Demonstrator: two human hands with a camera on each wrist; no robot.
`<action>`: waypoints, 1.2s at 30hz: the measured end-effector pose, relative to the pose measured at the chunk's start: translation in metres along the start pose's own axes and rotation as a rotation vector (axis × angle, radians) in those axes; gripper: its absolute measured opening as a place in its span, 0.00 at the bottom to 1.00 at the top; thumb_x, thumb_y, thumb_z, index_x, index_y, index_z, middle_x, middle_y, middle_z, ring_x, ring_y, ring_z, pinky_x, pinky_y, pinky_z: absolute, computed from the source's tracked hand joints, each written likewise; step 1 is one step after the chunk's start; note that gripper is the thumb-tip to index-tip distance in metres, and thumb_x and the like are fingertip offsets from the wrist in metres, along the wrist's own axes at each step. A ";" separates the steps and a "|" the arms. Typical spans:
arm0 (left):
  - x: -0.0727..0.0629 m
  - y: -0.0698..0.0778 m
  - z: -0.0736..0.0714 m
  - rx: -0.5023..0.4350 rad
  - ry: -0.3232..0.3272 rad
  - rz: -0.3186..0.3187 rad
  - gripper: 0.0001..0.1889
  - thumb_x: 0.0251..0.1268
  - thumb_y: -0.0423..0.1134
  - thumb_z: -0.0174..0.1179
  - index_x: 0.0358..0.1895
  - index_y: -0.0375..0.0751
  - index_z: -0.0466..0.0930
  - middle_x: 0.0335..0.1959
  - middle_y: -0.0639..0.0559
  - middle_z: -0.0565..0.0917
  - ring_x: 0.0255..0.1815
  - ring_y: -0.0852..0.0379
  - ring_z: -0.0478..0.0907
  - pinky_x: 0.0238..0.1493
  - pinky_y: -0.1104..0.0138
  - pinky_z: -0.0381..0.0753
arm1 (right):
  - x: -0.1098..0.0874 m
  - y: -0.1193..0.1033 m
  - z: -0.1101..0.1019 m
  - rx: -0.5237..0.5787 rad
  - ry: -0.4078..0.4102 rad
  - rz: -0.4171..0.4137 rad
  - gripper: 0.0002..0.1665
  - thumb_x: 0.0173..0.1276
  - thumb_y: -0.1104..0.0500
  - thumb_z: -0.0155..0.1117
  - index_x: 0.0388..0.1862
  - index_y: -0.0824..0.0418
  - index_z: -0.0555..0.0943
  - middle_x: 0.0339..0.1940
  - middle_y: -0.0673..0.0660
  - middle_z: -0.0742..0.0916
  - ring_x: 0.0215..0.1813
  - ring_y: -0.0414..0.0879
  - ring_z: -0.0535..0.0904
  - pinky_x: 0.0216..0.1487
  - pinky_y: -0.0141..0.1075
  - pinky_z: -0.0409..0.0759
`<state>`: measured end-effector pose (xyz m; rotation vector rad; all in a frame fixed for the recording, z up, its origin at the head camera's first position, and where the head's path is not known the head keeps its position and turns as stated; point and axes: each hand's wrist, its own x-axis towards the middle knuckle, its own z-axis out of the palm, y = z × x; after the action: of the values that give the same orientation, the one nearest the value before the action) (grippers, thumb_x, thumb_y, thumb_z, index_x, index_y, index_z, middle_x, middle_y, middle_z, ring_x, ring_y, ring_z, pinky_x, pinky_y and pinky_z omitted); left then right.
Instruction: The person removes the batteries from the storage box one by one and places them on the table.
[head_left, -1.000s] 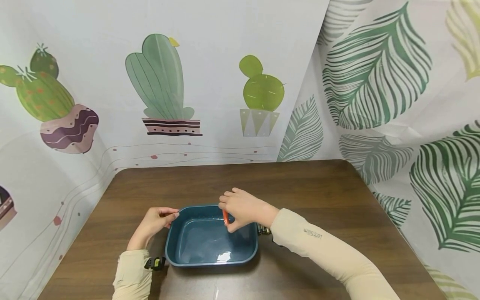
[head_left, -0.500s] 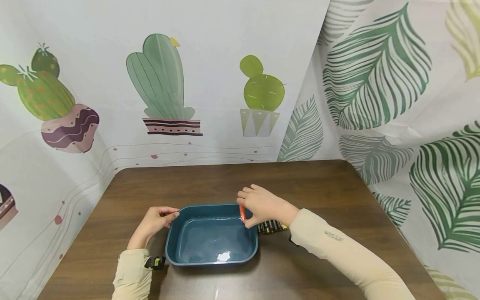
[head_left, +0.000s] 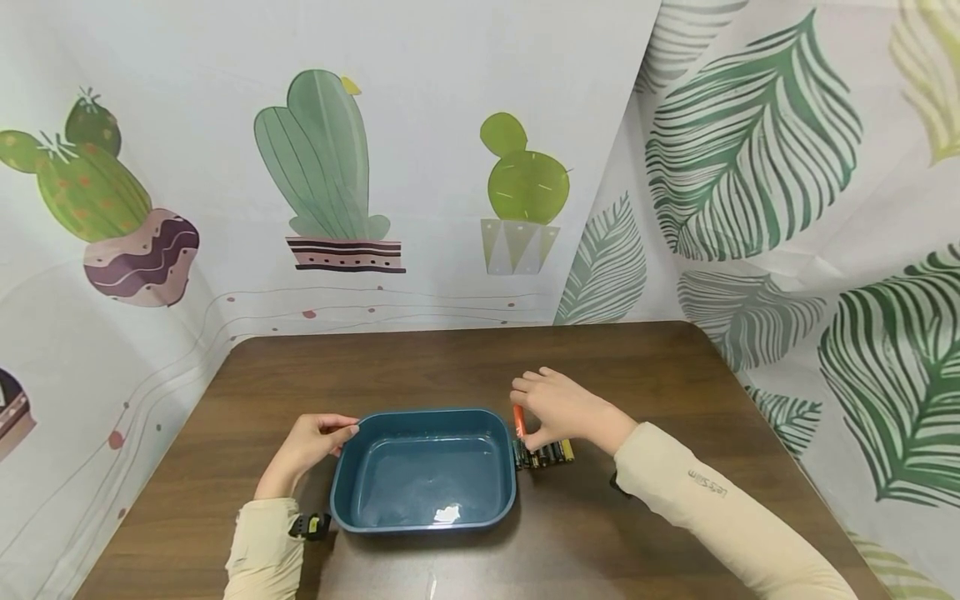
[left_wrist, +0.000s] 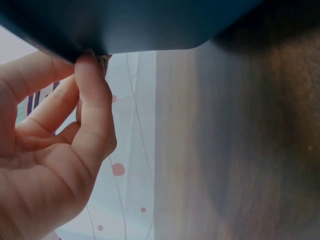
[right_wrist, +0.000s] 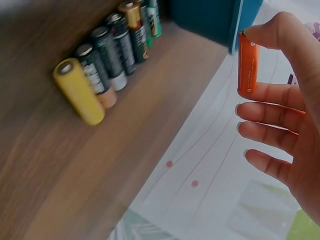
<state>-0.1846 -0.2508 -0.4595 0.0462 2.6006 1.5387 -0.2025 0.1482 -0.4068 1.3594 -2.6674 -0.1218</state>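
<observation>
My right hand (head_left: 562, 408) pinches an orange battery (right_wrist: 248, 65) end to end between thumb and forefinger, the other fingers spread apart. It is over the table just right of the blue-green rectangular tub (head_left: 423, 527), in front of a row of batteries. My left hand (head_left: 311, 446) pinches the tub's back left corner between thumb and fingers; in the left wrist view the fingertips meet at the rim. The row holds several batteries side by side, with a yellow battery (right_wrist: 80, 92) at its outer end and dark batteries (right_wrist: 120, 42) beside it.
The brown wooden table (head_left: 645, 367) carries the tub and the battery row, which lies close against the tub's right wall. A cloth backdrop (head_left: 442, 167) printed with cacti and leaves hangs behind the table. A wrist camera (head_left: 310, 526) is near the tub's left side.
My right hand has moved right with the orange battery, from over the tub to beyond its right rim. More of the battery row shows. My left hand stays at the tub's corner.
</observation>
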 end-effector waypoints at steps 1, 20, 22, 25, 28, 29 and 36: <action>0.000 0.000 0.000 0.001 0.001 -0.001 0.13 0.63 0.31 0.62 0.46 0.24 0.82 0.31 0.45 0.84 0.27 0.56 0.78 0.28 0.67 0.81 | -0.003 0.002 0.000 0.004 -0.004 0.009 0.23 0.45 0.41 0.71 0.33 0.53 0.78 0.33 0.46 0.76 0.37 0.43 0.69 0.37 0.38 0.68; -0.001 -0.001 0.000 -0.004 0.006 -0.010 0.13 0.62 0.31 0.63 0.45 0.24 0.82 0.30 0.45 0.84 0.26 0.57 0.78 0.28 0.67 0.81 | -0.056 0.031 0.024 0.113 0.030 0.092 0.20 0.42 0.49 0.75 0.32 0.56 0.79 0.31 0.49 0.78 0.35 0.46 0.72 0.37 0.46 0.75; -0.001 -0.001 0.000 -0.004 0.007 -0.013 0.13 0.62 0.31 0.63 0.45 0.24 0.82 0.30 0.45 0.84 0.26 0.57 0.78 0.28 0.67 0.81 | -0.059 0.033 0.027 0.131 0.020 0.103 0.21 0.42 0.49 0.75 0.33 0.56 0.80 0.33 0.50 0.79 0.36 0.46 0.73 0.38 0.47 0.75; -0.002 -0.001 0.000 -0.002 0.005 -0.015 0.13 0.62 0.31 0.63 0.45 0.24 0.82 0.30 0.46 0.84 0.26 0.56 0.77 0.28 0.67 0.81 | -0.064 0.036 0.032 0.156 0.007 0.115 0.21 0.43 0.49 0.75 0.35 0.56 0.81 0.33 0.49 0.79 0.36 0.45 0.73 0.38 0.47 0.75; -0.002 0.000 0.000 0.000 0.001 -0.014 0.13 0.63 0.32 0.63 0.46 0.24 0.82 0.30 0.45 0.84 0.27 0.56 0.77 0.28 0.67 0.81 | -0.069 0.038 0.037 0.177 -0.005 0.126 0.21 0.44 0.49 0.75 0.36 0.56 0.81 0.32 0.47 0.78 0.35 0.43 0.71 0.38 0.46 0.76; -0.002 0.000 0.000 0.002 0.001 -0.013 0.13 0.63 0.32 0.63 0.46 0.24 0.82 0.30 0.45 0.84 0.27 0.56 0.77 0.28 0.67 0.81 | -0.070 0.038 0.039 0.188 -0.014 0.132 0.21 0.45 0.49 0.75 0.36 0.57 0.81 0.31 0.47 0.78 0.35 0.43 0.71 0.38 0.46 0.76; 0.000 0.000 0.000 0.004 0.001 -0.011 0.13 0.63 0.32 0.63 0.46 0.24 0.82 0.30 0.46 0.84 0.26 0.56 0.77 0.29 0.66 0.81 | -0.076 0.039 0.048 0.290 -0.107 0.206 0.25 0.47 0.53 0.76 0.44 0.61 0.82 0.48 0.63 0.83 0.40 0.49 0.76 0.48 0.56 0.75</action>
<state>-0.1845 -0.2510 -0.4597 0.0310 2.6001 1.5300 -0.1979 0.2329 -0.4561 1.1645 -2.9883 0.2296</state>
